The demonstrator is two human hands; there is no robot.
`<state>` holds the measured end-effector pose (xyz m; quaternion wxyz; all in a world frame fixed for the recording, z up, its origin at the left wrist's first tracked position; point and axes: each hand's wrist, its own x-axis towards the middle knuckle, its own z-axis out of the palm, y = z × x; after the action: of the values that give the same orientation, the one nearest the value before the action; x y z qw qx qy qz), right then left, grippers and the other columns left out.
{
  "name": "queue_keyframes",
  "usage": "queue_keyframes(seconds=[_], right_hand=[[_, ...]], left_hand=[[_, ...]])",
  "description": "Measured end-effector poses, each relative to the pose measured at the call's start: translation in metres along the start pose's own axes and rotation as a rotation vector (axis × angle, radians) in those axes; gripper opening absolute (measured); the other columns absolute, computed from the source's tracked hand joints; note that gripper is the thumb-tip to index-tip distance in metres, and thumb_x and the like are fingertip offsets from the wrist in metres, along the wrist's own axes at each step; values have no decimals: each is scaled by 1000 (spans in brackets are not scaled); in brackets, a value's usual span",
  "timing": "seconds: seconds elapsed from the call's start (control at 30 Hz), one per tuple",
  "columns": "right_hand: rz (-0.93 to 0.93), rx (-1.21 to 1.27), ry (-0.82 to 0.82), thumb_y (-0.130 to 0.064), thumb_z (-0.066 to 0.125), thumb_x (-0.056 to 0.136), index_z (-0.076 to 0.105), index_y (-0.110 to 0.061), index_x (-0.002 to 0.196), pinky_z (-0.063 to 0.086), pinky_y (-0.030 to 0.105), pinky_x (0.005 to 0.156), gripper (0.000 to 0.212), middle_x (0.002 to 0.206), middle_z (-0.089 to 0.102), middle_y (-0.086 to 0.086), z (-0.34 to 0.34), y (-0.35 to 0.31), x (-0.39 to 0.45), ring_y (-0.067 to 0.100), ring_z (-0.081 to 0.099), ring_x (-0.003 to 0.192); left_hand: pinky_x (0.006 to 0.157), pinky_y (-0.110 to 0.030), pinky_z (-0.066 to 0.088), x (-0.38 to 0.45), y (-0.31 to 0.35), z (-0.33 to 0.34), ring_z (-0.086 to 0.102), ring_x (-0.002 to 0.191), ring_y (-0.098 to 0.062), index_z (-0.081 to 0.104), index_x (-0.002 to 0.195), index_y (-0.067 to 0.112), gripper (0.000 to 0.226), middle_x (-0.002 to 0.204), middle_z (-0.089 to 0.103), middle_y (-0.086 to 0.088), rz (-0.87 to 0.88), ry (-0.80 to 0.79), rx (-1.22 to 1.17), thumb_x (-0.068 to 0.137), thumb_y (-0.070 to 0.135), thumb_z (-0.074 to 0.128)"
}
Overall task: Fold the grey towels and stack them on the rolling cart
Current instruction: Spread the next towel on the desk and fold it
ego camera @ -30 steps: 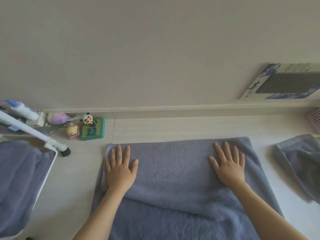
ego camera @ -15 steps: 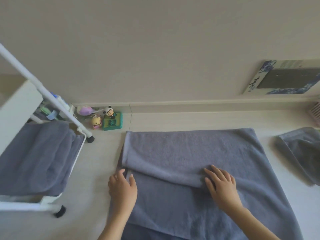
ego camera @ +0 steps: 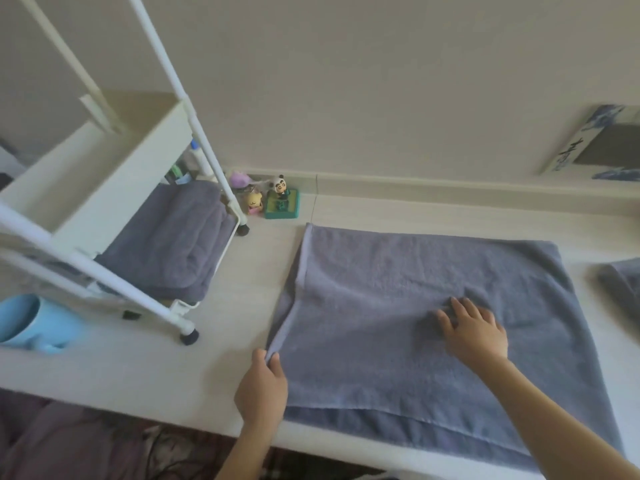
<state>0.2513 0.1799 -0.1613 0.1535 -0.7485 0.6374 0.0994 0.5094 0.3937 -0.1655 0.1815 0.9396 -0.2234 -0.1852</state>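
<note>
My left hand (ego camera: 262,389) pinches the grey towel (ego camera: 398,306) at its left edge, my right hand (ego camera: 476,332) lies open, fingers spread on top.

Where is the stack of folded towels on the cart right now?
In the head view it sits left of centre: the folded towels lie on the rolling cart's lower shelf, left of the toy figures by the wall.

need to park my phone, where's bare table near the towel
Bare strip between the cart wheel and the grey towel left edge; another behind the towel along the wall. Crowded by the toys and blue mug.
</note>
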Motion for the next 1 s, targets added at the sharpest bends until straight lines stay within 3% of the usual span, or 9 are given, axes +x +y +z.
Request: queue_keyframes(seconds=[0.13,0.27,0.33,0.4,0.53,0.63,0.77,0.87,1.0], right_hand=[[-5,-66,-15,-64,22,91,13,-26,150,23,44,111,70,157,14,-3,4,-3,-3,26,16,142],[7,-115,-37,-64,21,91,1,-28,150,4,46,116,72,159,-1,-2,14,-2,-12,27,-2,145],[-41,-97,48,-58,27,94,11,-27,150,0,43,116,66,159,5,2,18,-3,-25,26,0,145],[-115,-45,118,-51,37,94,25,-25,147,3,39,112,60,156,19,3,25,-6,-47,26,12,142],[-54,94,191,-41,57,88,49,-17,134,30,46,100,52,135,46,11,48,3,-89,36,39,120],[120,186,214,-39,60,87,52,-12,126,39,45,90,48,121,50,20,55,14,-109,38,45,109],[474,436,243,-43,59,87,52,-7,112,44,45,84,44,117,51,21,56,30,-134,39,49,106],[694,681,291,-36,60,88,50,1,112,39,44,92,45,122,48,25,54,38,-145,37,44,113],[1001,1014,376,-31,63,88,44,4,128,35,42,102,57,137,37,27,35,43,-153,38,35,127]], left_hand=[[59,-31,37,-10,-19,0,62,75,-29,44,85,18,22,72,58,-1,-15,6,15,98,35,40],[64,-33,41,-7,-22,4,63,84,-31,51,93,14,22,89,64,-7,5,-9,16,98,34,41],[63,-32,40,-3,-19,3,62,84,-31,46,88,15,21,87,62,-7,25,-39,14,98,32,39],[62,-31,37,-1,-16,1,62,83,-30,43,87,15,22,81,58,-3,62,-48,12,99,33,38],[63,-30,34,-1,-9,2,63,89,-31,51,101,8,33,92,64,-7,117,-36,20,98,39,41],[63,-31,35,0,-5,7,62,88,-33,50,97,8,30,92,65,-10,151,-26,0,98,37,41],[64,-36,39,7,-1,11,60,81,-37,40,85,12,26,85,63,-15,144,-12,-35,99,34,39],[70,-41,43,15,1,14,60,84,-41,44,88,7,28,91,64,-22,134,4,-66,98,33,39],[75,-44,39,22,10,16,57,97,-47,48,103,-3,36,107,60,-31,102,-7,-106,99,31,38]])
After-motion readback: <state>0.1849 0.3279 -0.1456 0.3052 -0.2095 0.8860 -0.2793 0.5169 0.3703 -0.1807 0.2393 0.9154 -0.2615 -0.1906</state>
